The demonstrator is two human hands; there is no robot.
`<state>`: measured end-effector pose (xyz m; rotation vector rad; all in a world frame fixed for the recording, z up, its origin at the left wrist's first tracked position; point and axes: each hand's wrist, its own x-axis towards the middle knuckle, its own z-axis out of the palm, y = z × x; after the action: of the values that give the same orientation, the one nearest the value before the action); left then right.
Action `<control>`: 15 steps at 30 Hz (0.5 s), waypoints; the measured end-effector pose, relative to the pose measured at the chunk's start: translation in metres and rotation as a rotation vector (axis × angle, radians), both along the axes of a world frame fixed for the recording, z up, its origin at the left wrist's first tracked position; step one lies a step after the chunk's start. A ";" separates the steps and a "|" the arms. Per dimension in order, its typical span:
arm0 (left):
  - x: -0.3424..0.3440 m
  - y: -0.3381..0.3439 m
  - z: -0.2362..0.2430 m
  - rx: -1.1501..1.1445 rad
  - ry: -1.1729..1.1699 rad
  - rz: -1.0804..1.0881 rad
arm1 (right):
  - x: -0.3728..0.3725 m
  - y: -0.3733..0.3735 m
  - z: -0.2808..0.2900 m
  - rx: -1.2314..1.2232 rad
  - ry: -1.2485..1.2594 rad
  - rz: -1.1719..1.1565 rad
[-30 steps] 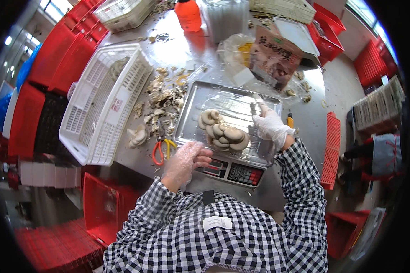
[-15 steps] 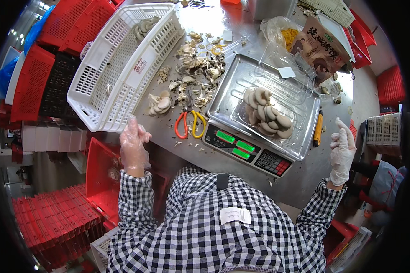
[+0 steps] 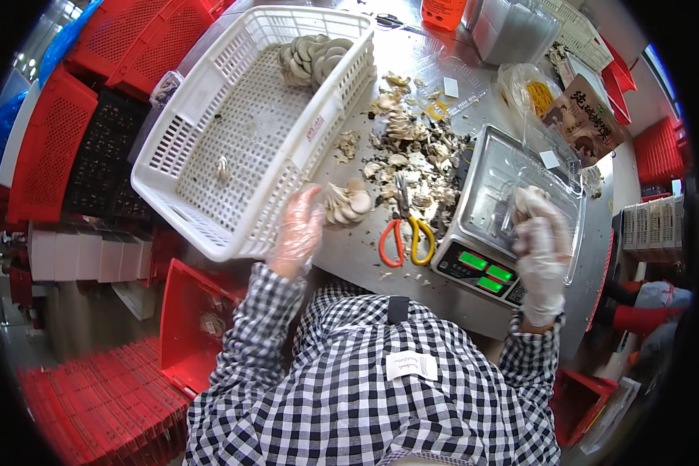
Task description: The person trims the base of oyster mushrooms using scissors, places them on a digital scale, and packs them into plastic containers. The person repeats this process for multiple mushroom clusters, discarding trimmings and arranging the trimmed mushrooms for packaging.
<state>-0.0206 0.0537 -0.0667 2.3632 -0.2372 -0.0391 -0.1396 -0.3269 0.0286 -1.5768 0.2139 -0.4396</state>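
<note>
The mushroom cluster point(image 3: 526, 203) lay on the steel pan of the scale point(image 3: 491, 172), directly beneath the fingers of the right hand point(image 3: 542, 245); that gloved hand was curled over it from the near side, part-way closed, though blur made it impossible to tell whether it had a grip or merely touched. The left hand point(image 3: 297, 229), gloved in clear plastic, was well apart from that cluster, to its left; its fingers were loosely extended and it showed nothing in its grasp. Just right of its fingertips a smaller mushroom clump point(image 3: 349, 203) lay on the table point(image 3: 342, 256); whether they touched could not be told. To the left of that hand, near it, stood the white crate point(image 3: 312, 138), with more mushrooms point(image 3: 316, 60) at its far end; between the small clump and the scale lay scissors point(image 3: 405, 215), their blade tips pointing into pale trimmings point(image 3: 412, 140).

The right hand covered much of the cluster, so its outline was hard to make out; the hand and its wrist also hid most of the scale's keypad, while the green displays point(image 3: 485, 271) remained visible; the orange container point(image 3: 443, 11) was cut off by the upper edge; a person point(image 3: 651, 311) at the right was partly lost in the dark rim.
</note>
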 end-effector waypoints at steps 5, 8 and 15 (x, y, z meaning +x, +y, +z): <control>0.050 -0.021 -0.059 0.133 0.007 0.039 | 0.004 0.096 -0.037 -0.255 0.191 0.477; 0.065 -0.021 -0.065 0.097 0.308 0.010 | -0.027 0.127 -0.085 -0.085 0.368 0.597; 0.053 -0.012 -0.038 -0.283 0.280 -0.043 | -0.021 0.142 -0.074 -0.025 0.515 0.491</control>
<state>0.0324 0.0419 -0.1046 2.0419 -0.1457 -0.3332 -0.1608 -0.1849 -0.0454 -1.6773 0.2027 0.3533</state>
